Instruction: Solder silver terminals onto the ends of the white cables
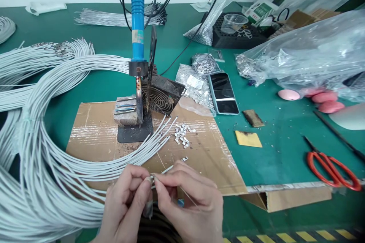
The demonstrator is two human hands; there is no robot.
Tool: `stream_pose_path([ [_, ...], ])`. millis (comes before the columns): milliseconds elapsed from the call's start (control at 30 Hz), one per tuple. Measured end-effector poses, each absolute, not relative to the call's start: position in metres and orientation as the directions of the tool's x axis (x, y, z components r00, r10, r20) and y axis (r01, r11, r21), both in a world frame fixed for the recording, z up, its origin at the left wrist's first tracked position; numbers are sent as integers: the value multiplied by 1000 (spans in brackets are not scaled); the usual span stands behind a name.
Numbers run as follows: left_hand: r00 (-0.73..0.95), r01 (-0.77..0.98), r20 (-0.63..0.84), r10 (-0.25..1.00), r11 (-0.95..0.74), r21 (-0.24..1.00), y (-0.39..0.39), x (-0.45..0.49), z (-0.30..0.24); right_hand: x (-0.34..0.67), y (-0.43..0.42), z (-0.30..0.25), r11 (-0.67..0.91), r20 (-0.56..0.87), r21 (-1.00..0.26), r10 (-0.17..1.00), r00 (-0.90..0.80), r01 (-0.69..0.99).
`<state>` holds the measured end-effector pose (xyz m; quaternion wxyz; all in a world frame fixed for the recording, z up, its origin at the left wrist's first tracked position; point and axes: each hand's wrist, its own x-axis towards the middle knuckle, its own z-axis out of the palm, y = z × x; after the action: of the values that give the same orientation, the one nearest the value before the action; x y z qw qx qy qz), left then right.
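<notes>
Here at six o'clock the left hand (125,201) and right hand (189,197) come fingertip to fingertip, thumbs and forefingers pinching a tiny metal piece (153,177) right between them! Up from that grip, loose metal clips (181,136) lie scattered at one o'clock, and a blue-handled soldering iron (138,19) stands just shy of twelve. White cables (34,133) sweep round at ten, red-handled scissors (330,167) resting at three.

White cables (40,152), silvery clips (182,135), brown cardboard (208,155), green tabletop (256,100), yellow-black striped tape (305,236)
</notes>
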<state>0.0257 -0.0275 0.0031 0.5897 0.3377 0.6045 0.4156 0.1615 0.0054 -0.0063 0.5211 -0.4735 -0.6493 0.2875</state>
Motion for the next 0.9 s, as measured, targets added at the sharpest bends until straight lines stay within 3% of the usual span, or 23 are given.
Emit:
stream_pose_path([
  [133,13,-210,-547,837,537,817,-20,25,12,153,-7,-22,524,599,-740,799,57,421],
  [333,-65,-202,-557,828,536,820,-6,25,19,172,-1,-18,340,329,-921,940,-88,188],
  [467,-67,-227,-586,808,559,797,-4,26,20,181,7,-16,214,201,-969,973,-111,121],
  [900,-66,-224,-567,821,541,810,-5,25,22,181,13,-13,319,305,-944,942,-140,91],
])
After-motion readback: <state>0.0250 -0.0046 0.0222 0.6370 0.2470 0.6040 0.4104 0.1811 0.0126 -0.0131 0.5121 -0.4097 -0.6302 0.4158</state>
